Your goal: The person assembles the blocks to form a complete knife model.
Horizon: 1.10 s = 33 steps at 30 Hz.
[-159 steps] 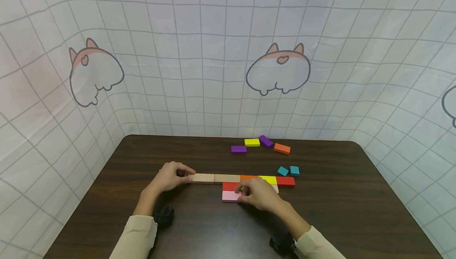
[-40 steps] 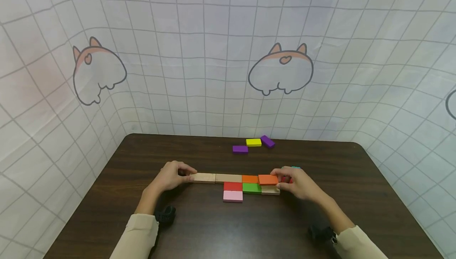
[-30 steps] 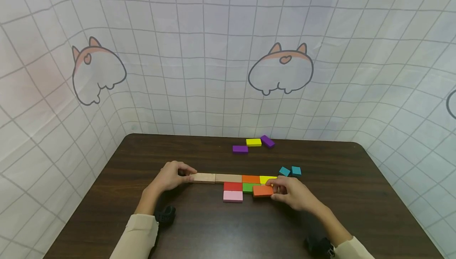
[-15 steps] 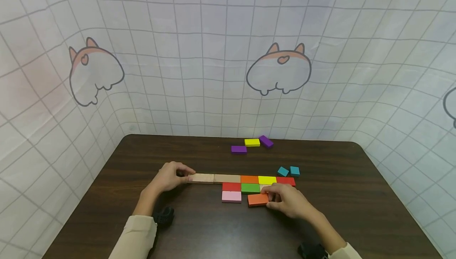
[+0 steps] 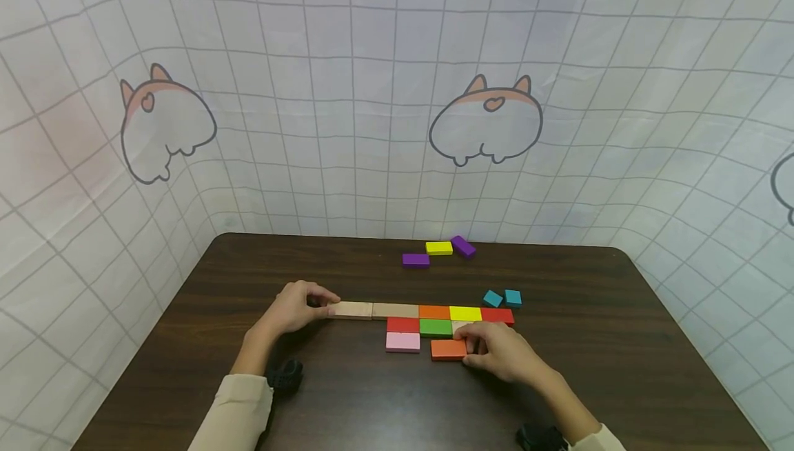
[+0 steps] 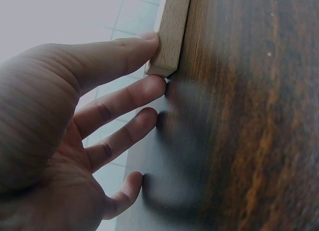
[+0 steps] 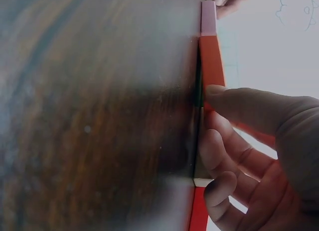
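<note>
My left hand pinches the left end of a plain wooden block, the first in a long row of flat blocks. In the left wrist view the thumb lies on the near face of that wooden block, and the other fingertips rest by the tabletop. My right hand grips an orange block by its right end, thumb in front and fingers behind. This block is a little right of a pink block, with a narrow gap between them, and in front of a green block.
The back row continues with an orange, a yellow and a red block. Two teal pieces lie behind it at right. Two purple blocks and a yellow one sit near the table's far edge.
The orange block has gone from the far group, carried in my right hand over the yellow block to the front, beside the pink one. My left hand stays at the row's end.
</note>
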{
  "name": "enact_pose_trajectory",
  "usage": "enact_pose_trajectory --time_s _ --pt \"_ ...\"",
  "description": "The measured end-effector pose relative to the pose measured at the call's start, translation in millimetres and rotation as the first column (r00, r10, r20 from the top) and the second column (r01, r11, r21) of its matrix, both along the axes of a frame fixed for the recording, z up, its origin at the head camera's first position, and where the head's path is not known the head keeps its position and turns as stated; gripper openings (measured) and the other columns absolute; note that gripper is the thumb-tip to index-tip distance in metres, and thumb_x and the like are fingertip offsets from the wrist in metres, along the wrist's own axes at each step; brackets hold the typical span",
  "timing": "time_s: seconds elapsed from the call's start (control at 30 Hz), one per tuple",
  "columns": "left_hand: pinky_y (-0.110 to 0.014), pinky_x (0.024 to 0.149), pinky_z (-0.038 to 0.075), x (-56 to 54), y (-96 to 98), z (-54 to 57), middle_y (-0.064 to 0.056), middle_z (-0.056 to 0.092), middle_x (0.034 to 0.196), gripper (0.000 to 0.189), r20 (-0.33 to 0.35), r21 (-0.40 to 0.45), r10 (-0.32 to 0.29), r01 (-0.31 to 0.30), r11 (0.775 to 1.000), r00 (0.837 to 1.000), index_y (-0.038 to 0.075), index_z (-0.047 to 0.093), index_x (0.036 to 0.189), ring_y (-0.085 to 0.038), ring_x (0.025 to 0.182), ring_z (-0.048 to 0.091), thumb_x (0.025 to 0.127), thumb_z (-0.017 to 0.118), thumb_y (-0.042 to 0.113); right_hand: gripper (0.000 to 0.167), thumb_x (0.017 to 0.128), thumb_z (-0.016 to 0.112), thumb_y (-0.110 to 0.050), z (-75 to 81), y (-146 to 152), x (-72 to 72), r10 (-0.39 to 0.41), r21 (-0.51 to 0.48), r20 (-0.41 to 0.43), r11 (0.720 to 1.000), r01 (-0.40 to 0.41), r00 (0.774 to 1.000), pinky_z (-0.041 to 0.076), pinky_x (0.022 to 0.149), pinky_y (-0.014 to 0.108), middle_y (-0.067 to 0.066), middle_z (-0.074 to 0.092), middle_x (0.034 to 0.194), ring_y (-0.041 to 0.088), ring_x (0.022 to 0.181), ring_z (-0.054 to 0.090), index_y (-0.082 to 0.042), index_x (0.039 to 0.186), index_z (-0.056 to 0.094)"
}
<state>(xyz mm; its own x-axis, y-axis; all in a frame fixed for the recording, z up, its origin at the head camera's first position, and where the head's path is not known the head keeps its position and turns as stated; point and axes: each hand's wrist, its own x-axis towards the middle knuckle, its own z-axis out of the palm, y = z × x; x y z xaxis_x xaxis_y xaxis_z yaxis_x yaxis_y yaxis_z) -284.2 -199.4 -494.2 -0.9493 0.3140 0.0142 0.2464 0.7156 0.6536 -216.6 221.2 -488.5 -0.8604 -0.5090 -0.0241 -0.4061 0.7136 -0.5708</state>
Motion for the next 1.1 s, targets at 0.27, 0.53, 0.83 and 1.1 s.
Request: enact_pose_trajectory --time_s 0.27,0.53,0.83,1.1 --pt "-0.033 0.074 0.049 -0.1 0.4 -1.9 0.004 0.071 0.093 0.016 0.001 0.006 0.009 -0.009 1.0 1.0 0.023 0.081 0.106 -0.012 0.083 0.059 0.09 0.08 0.024 0.023 0.088 0.081 -0.018 3.3 -2.4 1.1 -0.017 -0.032 0.007 0.999 0.017 1.0 0.047 0.065 0.022 -0.011 0.061 0.08 0.003 0.068 0.053 -0.016 0.109 0.074" --pt "-0.033 0.075 0.05 0.4 -0.7 -1.3 0.004 0.072 0.094 0.016 0.0 -0.002 0.01 -0.01 1.0 1.0 0.022 0.081 0.106 -0.012 0.084 0.06 0.09 0.08 0.023 0.017 0.089 0.081 -0.019 3.8 -7.7 0.2 -0.024 -0.015 -0.019 1.0 0.023 1.0 0.046 0.064 0.022 -0.014 0.061 0.078 0.003 0.067 0.052 -0.019 0.105 0.076" --pt "-0.032 0.074 0.05 -0.6 0.4 -2.5 0.005 0.072 0.095 0.017 0.008 -0.002 0.008 -0.008 1.0 1.0 0.024 0.081 0.106 -0.012 0.084 0.06 0.09 0.081 0.024 0.016 0.089 0.081 -0.019 2.0 -12.1 -1.0 -0.032 -0.005 -0.032 0.999 0.032 0.999 0.046 0.062 0.022 -0.013 0.061 0.077 0.002 0.066 0.052 -0.02 0.104 0.076" --pt "-0.033 0.074 0.05 -0.1 -0.3 -0.5 0.004 0.072 0.094 0.017 0.008 0.009 0.007 -0.007 1.0 1.0 0.022 0.081 0.106 -0.012 0.084 0.06 0.09 0.08 0.023 0.016 0.089 0.081 -0.02 4.8 -18.0 -3.2 -0.044 0.021 -0.04 0.999 0.045 0.998 0.046 0.063 0.022 -0.014 0.061 0.078 0.004 0.067 0.053 -0.02 0.104 0.076"
